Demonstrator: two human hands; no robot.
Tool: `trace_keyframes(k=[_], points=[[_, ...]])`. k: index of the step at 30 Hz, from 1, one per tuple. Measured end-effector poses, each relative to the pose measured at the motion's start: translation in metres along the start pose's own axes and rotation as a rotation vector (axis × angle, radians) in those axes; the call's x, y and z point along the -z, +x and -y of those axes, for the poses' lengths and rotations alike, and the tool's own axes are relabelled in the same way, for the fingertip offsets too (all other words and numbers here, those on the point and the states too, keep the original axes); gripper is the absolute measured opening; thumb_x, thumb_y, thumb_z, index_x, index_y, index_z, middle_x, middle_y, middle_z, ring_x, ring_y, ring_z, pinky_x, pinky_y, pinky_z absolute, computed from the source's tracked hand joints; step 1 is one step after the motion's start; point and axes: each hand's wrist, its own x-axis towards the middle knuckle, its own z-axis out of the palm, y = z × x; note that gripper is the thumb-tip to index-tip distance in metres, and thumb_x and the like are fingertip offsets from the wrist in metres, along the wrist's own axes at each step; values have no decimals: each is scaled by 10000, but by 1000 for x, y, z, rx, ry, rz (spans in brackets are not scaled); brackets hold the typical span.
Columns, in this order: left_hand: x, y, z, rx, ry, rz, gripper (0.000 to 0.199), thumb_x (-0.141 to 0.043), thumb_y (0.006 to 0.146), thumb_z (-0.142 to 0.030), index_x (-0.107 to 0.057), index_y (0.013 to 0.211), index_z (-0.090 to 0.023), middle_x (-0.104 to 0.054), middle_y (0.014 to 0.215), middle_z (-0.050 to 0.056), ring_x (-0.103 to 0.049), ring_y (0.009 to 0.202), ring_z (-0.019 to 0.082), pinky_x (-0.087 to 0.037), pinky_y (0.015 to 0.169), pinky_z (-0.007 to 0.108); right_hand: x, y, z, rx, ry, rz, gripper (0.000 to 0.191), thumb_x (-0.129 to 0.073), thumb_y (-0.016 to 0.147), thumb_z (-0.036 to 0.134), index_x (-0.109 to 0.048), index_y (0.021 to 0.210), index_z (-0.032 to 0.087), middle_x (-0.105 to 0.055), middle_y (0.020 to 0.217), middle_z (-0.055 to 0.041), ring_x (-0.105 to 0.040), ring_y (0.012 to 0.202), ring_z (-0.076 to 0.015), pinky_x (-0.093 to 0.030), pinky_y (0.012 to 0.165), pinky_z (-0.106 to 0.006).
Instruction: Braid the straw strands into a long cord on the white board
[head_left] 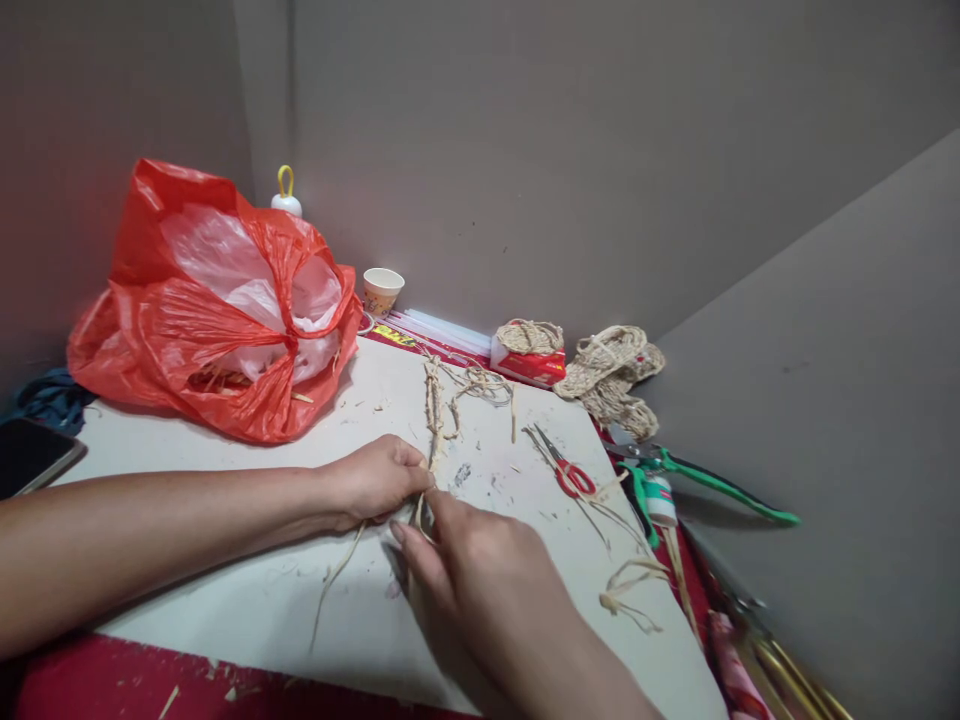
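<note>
A braided straw cord (433,400) runs down the middle of the white board. Its lower end is pinched between the thumb and fingers of my left hand (379,480). My right hand (484,555) is just below, its index finger touching the left fingertips, and a loose straw strand (422,515) passes between its thumb and forefinger. Another thin strand (330,580) trails from under my left hand towards the board's front. Where the two hands meet, the fingers partly hide the cord.
Left stands a red plastic bag (247,330) near a phone (34,455). Behind are a paper cup (383,288) and coiled straw braids (611,365). On the right lie red-handled scissors (574,478), green-handled pliers (727,485), a white bottle (661,500) and straw scraps (634,595).
</note>
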Motion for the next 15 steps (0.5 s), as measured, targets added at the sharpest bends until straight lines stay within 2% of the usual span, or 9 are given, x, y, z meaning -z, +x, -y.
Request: trace_keyframes(k=[2, 3, 4, 5, 6, 9, 11, 13, 15], points=[[3, 0, 0, -37, -20, 51, 223, -532, 731, -276, -429, 556, -183, -308, 363, -92, -215, 309, 45, -122, 331, 208, 18, 3, -15, -53, 276, 34, 286, -486, 877, 403, -646, 799, 180, -664, 626, -31, -599, 526, -157, -389, 492, -238], [5, 0, -1, -47, -27, 80, 221, -540, 745, -308, -456, 585, -180, -316, 368, -93, -219, 309, 47, -127, 332, 207, 24, 6, -25, -117, 391, -39, 351, -441, 895, 434, -645, 774, 175, -660, 641, -39, -604, 559, -155, -407, 507, -233], [7, 0, -2, -52, -31, 104, 223, -546, 755, -339, -483, 615, -177, -323, 373, -94, -220, 309, 48, -130, 333, 207, 27, 9, -34, -214, 469, -161, 378, -427, 896, 460, -644, 801, 165, -667, 688, -54, -614, 600, -161, -425, 528, -238], [8, 0, -2, -56, -36, 122, 231, -552, 762, -364, -503, 643, -172, -323, 377, -96, -220, 311, 49, -133, 335, 207, 26, 13, -42, -293, 544, -232, 379, -449, 880, 482, -640, 840, 157, -670, 736, -68, -621, 644, -170, -445, 556, -247], [9, -1, -3, -61, -42, 135, 241, -560, 764, -383, -516, 664, -169, -320, 380, -98, -216, 313, 48, -133, 338, 207, 23, 17, -49, -342, 646, -214, 383, -472, 862, 499, -629, 860, 151, -667, 759, -75, -622, 664, -175, -458, 573, -256], [9, -1, -5, -97, -50, 182, 301, -568, 772, -438, -524, 675, -156, -349, 402, -88, -206, 324, 40, -123, 352, 213, 1, 26, -54, -399, 1082, 128, 383, -516, 823, 521, -582, 834, 144, -648, 764, -68, -612, 633, -154, -475, 563, -256], [8, -1, -6, -129, -34, 214, 340, -559, 782, -454, -518, 649, -144, -396, 434, -71, -204, 346, 32, -135, 372, 213, -12, 29, -49, -412, 1299, 321, 382, -514, 818, 526, -535, 753, 150, -608, 655, -31, -527, 477, -96, -419, 447, -208], [7, -1, -6, -165, -2, 202, 344, -568, 783, -433, -502, 620, -137, -423, 469, -58, -238, 389, 32, -179, 407, 205, -20, 30, -45, -429, 1400, 402, 367, -516, 822, 507, -486, 692, 165, -482, 502, 46, -325, 348, -40, -264, 335, -157], [7, 1, -4, -211, 41, 176, 324, -565, 787, -404, -501, 621, -133, -444, 517, -47, -307, 457, 47, -237, 457, 196, -22, 30, -44, -441, 1421, 426, 352, -524, 825, 484, -468, 670, 172, -336, 438, 98, -166, 341, -28, -131, 309, -151]])
